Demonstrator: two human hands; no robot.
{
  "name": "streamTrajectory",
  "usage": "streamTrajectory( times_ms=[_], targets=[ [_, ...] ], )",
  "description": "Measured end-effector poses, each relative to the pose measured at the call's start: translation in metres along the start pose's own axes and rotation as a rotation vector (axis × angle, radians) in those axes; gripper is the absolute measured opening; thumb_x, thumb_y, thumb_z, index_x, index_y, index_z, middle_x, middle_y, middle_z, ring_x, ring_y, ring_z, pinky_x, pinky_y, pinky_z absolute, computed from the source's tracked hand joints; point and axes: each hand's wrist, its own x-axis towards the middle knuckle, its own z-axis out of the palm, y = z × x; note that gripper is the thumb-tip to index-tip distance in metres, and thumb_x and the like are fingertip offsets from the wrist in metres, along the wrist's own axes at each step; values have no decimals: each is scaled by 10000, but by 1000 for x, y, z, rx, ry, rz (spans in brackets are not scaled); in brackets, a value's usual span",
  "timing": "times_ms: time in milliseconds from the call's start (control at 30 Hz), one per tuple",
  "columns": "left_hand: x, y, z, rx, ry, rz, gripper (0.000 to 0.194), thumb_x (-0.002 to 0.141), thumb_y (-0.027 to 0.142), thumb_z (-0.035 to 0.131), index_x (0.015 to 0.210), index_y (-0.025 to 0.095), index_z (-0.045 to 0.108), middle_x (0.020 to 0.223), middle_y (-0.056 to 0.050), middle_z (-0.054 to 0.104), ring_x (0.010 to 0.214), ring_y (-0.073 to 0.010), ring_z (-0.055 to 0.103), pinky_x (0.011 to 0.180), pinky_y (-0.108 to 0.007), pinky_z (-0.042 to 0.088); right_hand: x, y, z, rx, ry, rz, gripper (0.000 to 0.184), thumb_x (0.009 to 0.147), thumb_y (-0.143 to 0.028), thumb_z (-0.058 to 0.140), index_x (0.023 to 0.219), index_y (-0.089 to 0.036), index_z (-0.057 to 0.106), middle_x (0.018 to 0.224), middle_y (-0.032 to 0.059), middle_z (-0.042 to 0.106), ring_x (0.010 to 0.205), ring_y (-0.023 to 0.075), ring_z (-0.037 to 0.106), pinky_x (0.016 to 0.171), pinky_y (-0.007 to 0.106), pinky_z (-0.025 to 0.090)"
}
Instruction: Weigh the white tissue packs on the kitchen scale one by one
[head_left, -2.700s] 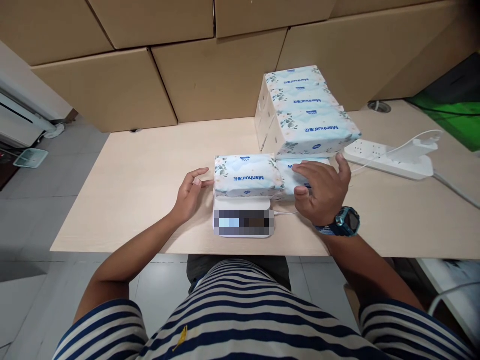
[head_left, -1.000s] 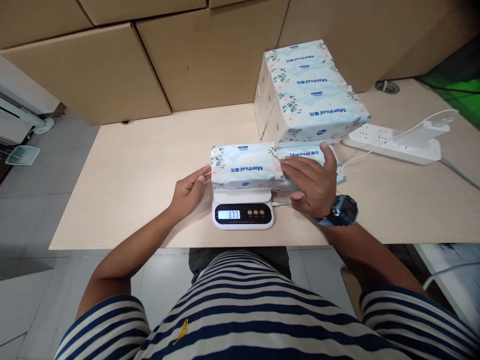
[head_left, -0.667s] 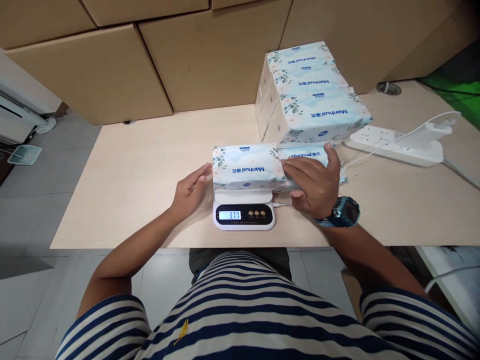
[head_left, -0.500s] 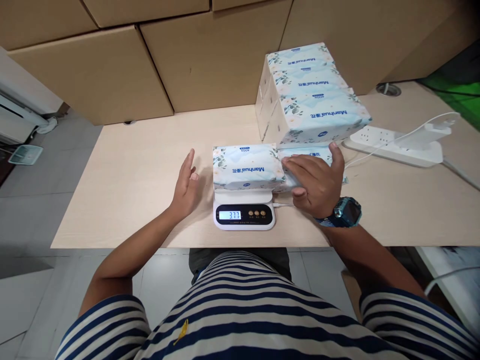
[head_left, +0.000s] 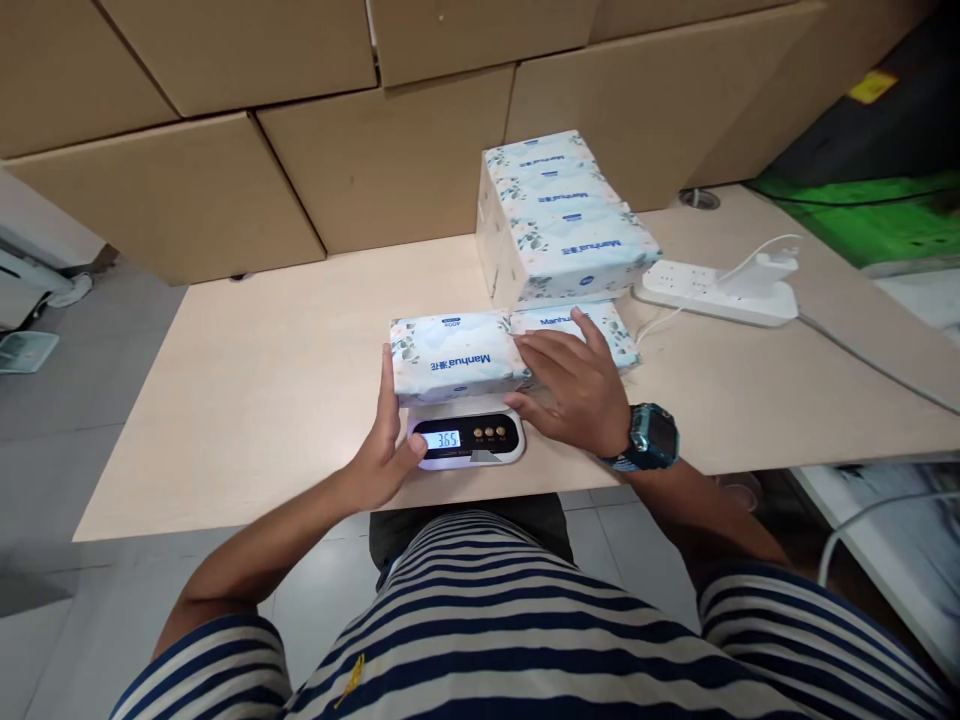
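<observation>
Resting on the scale [head_left: 506, 448] is one tissue pack [head_left: 457, 365], lying flat, and it's the thing between both hands. Long axis goes left to right, roughly along the near table edge, with the printed face up and the lettering upside down to the wearer. Left hand [head_left: 382, 445] is spread wide, fingers up against the pack's left end, thumb over the left edge of the lit display [head_left: 444, 440], which seems to read 3.65. Right hand [head_left: 574, 392] is open too, fingers fanned out, fingertips at the pack's right end, palm over part of a second pack [head_left: 611, 335] on the table [head_left: 255, 380]. One watch [head_left: 654, 436] on that wrist. Scale has three round buttons [head_left: 490, 432].

Behind the second pack sits one stack [head_left: 562, 215], three packs across the top; can't count the lower ones for sure. One power strip [head_left: 720, 295] to the right of it, one plug-in adapter [head_left: 765, 272] on top. At least six cardboard boxes [head_left: 390, 165] at the back, cut off by the frame.

Hard to make out: most of the scale's plate is under the tissue pack, and a grey patch blots out a bit of its near edge.
</observation>
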Motion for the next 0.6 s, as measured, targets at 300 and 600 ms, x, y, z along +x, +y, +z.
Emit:
streamTrajectory(
  times_ms=[300,600],
  targets=[
    [51,54,39,65,111,306,1115,905,893,641,1795,479,114,1930,100,-31,1770,-456,-121,1454,-704,109,0,10,-63,102,324,48,762,1082,-650,532,1740,-274,451,1614,162,677,1441,413,702,1173,598,620],
    [103,22,64,-150,-258,-250,1104,1009,848,500,1820,325,-37,1920,-15,-75,1798,-388,38,1475,-574,144,-40,56,-43,398,300,767,633,993,-649,716,1485,-250,694,1414,136,810,1208,300,817,997,449,694]
  ],
)
